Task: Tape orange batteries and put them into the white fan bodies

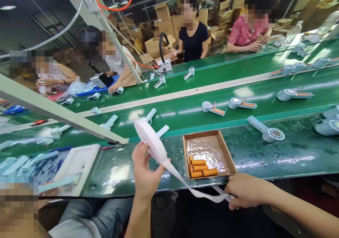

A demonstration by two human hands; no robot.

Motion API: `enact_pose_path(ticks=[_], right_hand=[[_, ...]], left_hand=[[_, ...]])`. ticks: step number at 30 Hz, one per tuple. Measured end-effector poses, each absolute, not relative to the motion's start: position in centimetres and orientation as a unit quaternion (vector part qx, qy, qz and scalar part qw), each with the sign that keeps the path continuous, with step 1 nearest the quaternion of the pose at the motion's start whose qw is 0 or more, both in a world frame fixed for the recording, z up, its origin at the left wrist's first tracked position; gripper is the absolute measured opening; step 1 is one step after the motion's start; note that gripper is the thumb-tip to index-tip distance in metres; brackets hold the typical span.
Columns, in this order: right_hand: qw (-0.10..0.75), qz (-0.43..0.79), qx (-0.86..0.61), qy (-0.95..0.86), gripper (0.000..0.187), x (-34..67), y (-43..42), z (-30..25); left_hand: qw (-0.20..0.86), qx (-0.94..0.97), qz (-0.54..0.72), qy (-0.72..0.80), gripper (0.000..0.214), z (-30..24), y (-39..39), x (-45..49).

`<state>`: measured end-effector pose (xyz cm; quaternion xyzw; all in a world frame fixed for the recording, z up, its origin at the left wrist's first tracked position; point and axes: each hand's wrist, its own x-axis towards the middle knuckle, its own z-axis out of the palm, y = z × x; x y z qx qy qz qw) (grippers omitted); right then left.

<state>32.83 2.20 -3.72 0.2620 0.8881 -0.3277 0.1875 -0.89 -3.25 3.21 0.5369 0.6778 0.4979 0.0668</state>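
White tape roll (151, 142) stands tilted in the left hand (147, 169), above the near edge of the workbench (113, 172), with the thumb by the spot where the strip (182, 180) leaves it. That strip slopes down to the right, twisting a little and sagging past the bench edge, to the right hand (245, 190), whose fingers are closed on its far part; I cannot tell whether they hold anything else. Between the hands, on the bench, sits a shallow cardboard tray (206, 144), with several orange cylinders (200, 168) lying in its near left part. Right of the tray, a pale blue fan body (272, 135) lies with its handle pointing up and left. Off to the left, a white board (84, 167) is beside a heap of pale blue parts (18, 164), near another person seated at the bench. Beyond the bench, more fan bodies (234, 103) lie along a green belt (182, 114), some with orange pieces in their handles. Across the way, a worker in a black top (194, 42) is beside a white device (164, 66), with cardboard boxes (165, 26) piled behind.
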Motion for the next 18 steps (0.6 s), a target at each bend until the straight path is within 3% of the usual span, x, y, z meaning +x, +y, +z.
enact_pose_path(ticks=[4, 9, 13, 18], right_hand=[[0.097, -0.385, 0.297, 0.868, 0.037, 34.4, 3.6, -0.7], [-0.126, -0.421, 0.324, 0.838, 0.035, 32.5, 5.0, 3.3], [-0.299, -0.421, 0.290, 0.806, 0.024, 29.7, 5.0, 4.4], [-0.422, -0.401, 0.284, 0.762, 0.016, 28.8, 5.5, 5.4]], left_hand=[[0.133, 0.558, 0.456, 0.680, 0.068, 0.7, -3.1, 1.4], [0.163, 0.605, 0.441, 0.642, 0.069, -0.3, -2.0, 3.4], [0.085, 0.673, 0.404, 0.614, 0.066, -0.1, -1.0, 4.3], [-0.039, 0.727, 0.369, 0.578, 0.062, 0.5, -0.4, 5.1]])
